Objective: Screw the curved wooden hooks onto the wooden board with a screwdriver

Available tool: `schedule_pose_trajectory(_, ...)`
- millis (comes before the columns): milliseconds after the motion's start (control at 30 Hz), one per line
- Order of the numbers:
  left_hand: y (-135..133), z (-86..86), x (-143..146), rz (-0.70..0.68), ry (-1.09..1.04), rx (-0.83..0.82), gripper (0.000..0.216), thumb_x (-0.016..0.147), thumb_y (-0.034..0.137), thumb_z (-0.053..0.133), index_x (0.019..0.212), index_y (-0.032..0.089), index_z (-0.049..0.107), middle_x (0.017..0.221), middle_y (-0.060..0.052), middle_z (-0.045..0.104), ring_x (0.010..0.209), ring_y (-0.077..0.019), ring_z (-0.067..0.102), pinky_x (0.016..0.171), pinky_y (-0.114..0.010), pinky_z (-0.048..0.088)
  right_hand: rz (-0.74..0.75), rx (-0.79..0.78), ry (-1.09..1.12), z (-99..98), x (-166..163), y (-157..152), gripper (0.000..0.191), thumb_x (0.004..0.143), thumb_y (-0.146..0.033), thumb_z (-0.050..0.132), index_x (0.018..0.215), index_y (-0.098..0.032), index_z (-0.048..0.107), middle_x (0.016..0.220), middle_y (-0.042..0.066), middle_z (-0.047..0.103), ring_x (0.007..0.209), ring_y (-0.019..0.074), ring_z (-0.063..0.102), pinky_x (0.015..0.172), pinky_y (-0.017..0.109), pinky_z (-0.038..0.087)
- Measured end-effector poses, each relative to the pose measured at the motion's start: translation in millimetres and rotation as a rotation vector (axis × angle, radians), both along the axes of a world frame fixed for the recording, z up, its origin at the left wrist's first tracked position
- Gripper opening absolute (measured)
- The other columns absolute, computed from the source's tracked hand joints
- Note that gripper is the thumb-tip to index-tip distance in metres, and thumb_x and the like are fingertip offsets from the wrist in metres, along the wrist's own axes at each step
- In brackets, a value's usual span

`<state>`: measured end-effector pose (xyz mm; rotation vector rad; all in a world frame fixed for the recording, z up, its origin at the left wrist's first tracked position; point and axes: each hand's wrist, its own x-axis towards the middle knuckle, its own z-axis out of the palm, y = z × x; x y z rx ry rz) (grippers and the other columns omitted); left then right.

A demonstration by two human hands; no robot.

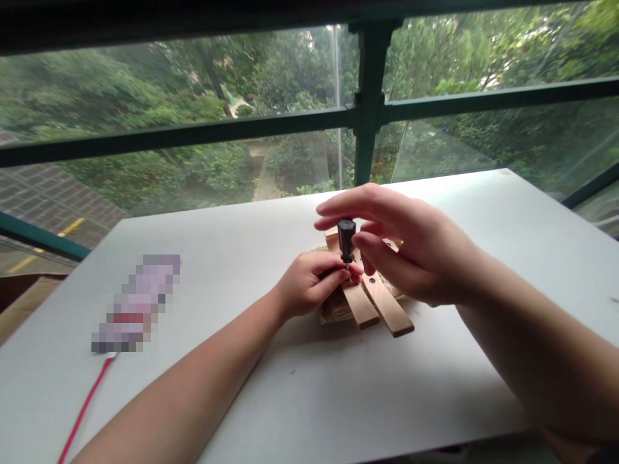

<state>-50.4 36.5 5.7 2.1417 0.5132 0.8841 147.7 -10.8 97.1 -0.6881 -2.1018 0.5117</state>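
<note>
A screwdriver (pixel 346 238) with a short black handle stands nearly upright over a light wooden slat (pixel 360 308). My left hand (pixel 314 280) pinches low around its shaft, close to the slat; whether a screw is also between those fingertips I cannot tell. Around the handle, my right hand (pixel 403 235) is open, its fingers stretched out beyond the handle and its thumb beside it. A second wooden slat (pixel 391 309) lies to the right, with a dark screw head (pixel 372 281) in it. Under the slats is a brownish block-like piece (pixel 333 312), partly hidden by my hands.
All this rests on a white table (pixel 232 386). To the left lies a blurred-out flat object (pixel 145 290) with a red cord (pixel 89 403) running from it. A green window frame (pixel 370 96) stands behind the table, and a cardboard box (pixel 24 303) is at the left edge.
</note>
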Motion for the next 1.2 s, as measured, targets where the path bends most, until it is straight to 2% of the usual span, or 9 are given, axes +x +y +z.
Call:
schedule_pose_trajectory(267,1,-3.1,0,0.005,-0.023,-0.025,0.022,0.091,0.028,0.057,0.096,0.016,0.076,0.082,-0.007,0.075,0.082,-0.0182,0.070,0.074,-0.027,0.056,-0.063,-0.054,-0.009,3.6,0,0,0.031,0.086,-0.008,0.051,0.110,-0.020,0.067,0.104,0.002,0.073,0.097,0.0144,0.067,0.082,0.027,0.054)
schedule_pose_trajectory(500,-2,0.4,2,-0.064,-0.144,-0.337,0.027,0.094,0.033,0.054,0.093,0.014,0.073,0.092,-0.010,0.074,0.087,-0.0197,0.069,0.076,-0.029,0.055,-0.291,-0.036,-0.015,4.0,-2,-3,0.009,0.085,-0.024,0.065,0.093,-0.021,0.069,0.095,0.002,0.074,0.066,0.0115,0.063,0.061,0.027,0.053)
schedule_pose_trajectory(600,-3,-2.0,3,-0.025,-0.192,-0.355,0.025,0.089,0.036,0.061,0.092,0.013,0.070,0.087,-0.009,0.072,0.079,-0.0174,0.066,0.067,-0.026,0.052,-0.376,0.009,-0.040,3.7,-3,-2,0.005,0.083,-0.026,0.067,0.085,-0.021,0.066,0.089,0.001,0.072,0.065,0.0111,0.061,0.062,0.027,0.052)
schedule_pose_trajectory(700,-3,-7.5,5,0.071,-0.175,-0.299,0.027,0.080,0.035,0.073,0.094,0.014,0.067,0.075,-0.004,0.068,0.059,-0.0102,0.056,0.052,-0.021,0.043,-0.456,0.096,-0.071,2.0,-4,0,0.015,0.080,-0.031,0.071,0.077,-0.021,0.060,0.077,-0.002,0.068,0.058,0.0099,0.055,0.057,0.027,0.048)
schedule_pose_trajectory(800,-4,-11.3,6,0.151,-0.175,-0.248,0.025,0.078,0.033,0.075,0.091,0.015,0.065,0.070,-0.001,0.065,0.055,-0.0082,0.051,0.050,-0.020,0.040,-0.504,0.153,-0.113,-0.4,-5,0,0.021,0.079,-0.033,0.072,0.073,-0.023,0.054,0.069,-0.002,0.062,0.058,0.0112,0.052,0.055,0.028,0.043)
schedule_pose_trajectory(900,-4,-11.0,6,0.155,-0.157,-0.240,0.021,0.082,0.033,0.072,0.088,0.014,0.066,0.073,-0.003,0.068,0.059,-0.0103,0.057,0.053,-0.021,0.044,-0.480,0.134,-0.134,-1.9,-6,-1,0.018,0.081,-0.034,0.069,0.080,-0.022,0.055,0.073,-0.001,0.064,0.058,0.0111,0.052,0.058,0.029,0.044)
schedule_pose_trajectory(1000,-3,-8.2,5,0.120,-0.154,-0.248,0.018,0.083,0.031,0.070,0.089,0.014,0.068,0.078,-0.004,0.070,0.067,-0.0123,0.062,0.059,-0.022,0.049,-0.358,0.043,-0.156,-0.7,-3,-2,0.019,0.086,-0.030,0.060,0.102,-0.020,0.059,0.092,0.002,0.070,0.056,0.0096,0.053,0.059,0.029,0.045)
schedule_pose_trajectory(1100,-3,-6.1,3,0.088,-0.163,-0.273,0.017,0.083,0.028,0.070,0.091,0.014,0.069,0.083,-0.006,0.072,0.073,-0.0145,0.066,0.065,-0.023,0.053,-0.213,-0.004,-0.162,2.8,2,-2,0.040,0.085,-0.013,0.050,0.123,-0.023,0.056,0.114,0.003,0.068,0.079,0.0135,0.064,0.069,0.029,0.050)
schedule_pose_trajectory(1200,-2,-5.6,2,0.085,-0.142,-0.286,0.017,0.082,0.028,0.071,0.089,0.013,0.070,0.083,-0.007,0.071,0.073,-0.0158,0.066,0.066,-0.025,0.054,-0.138,-0.002,-0.161,5.2,6,0,0.044,0.083,-0.004,0.046,0.119,-0.024,0.062,0.111,0.001,0.070,0.096,0.0153,0.065,0.080,0.029,0.052)
